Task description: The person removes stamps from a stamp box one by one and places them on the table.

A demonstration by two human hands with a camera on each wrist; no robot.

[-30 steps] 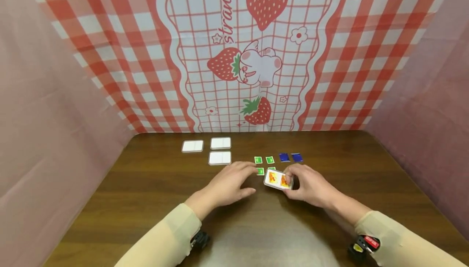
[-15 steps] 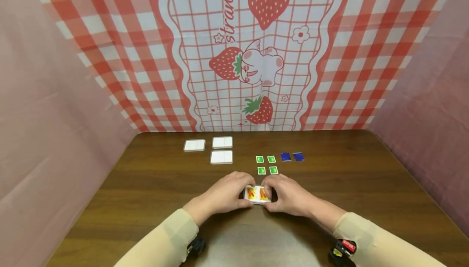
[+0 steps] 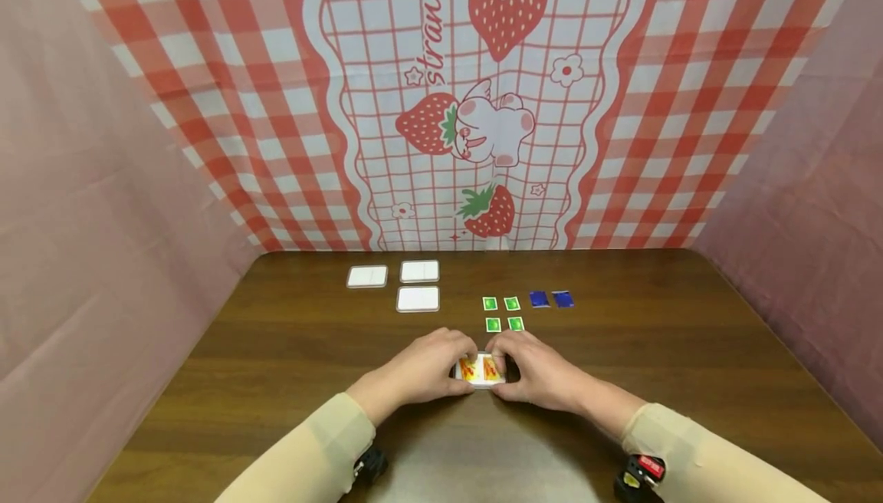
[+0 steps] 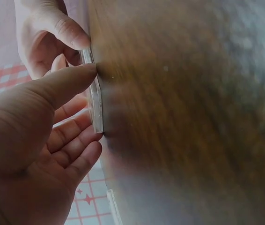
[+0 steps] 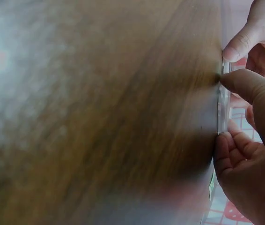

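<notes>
Between both hands lies a flat clear plastic case with a white face and two orange-yellow pictures. My left hand grips its left end, thumb on the near edge and fingers at the far edge. On the right end my right hand does the same, its index finger bent over the face. Seen edge-on in the left wrist view, the clear case is right at the tabletop, with a thumb of each hand against its side. The right wrist view shows the case the same way, low against the wood.
Just beyond the hands are several small green picture squares and two dark blue squares. Further left lie three white-faced clear cases. The brown wooden table ends at a strawberry-print cloth, with pink cloth at the sides.
My right hand has brought the case left and nearer me, from a tilted pose beside the green squares to flat. My left hand, free at first, now grips its left end.
</notes>
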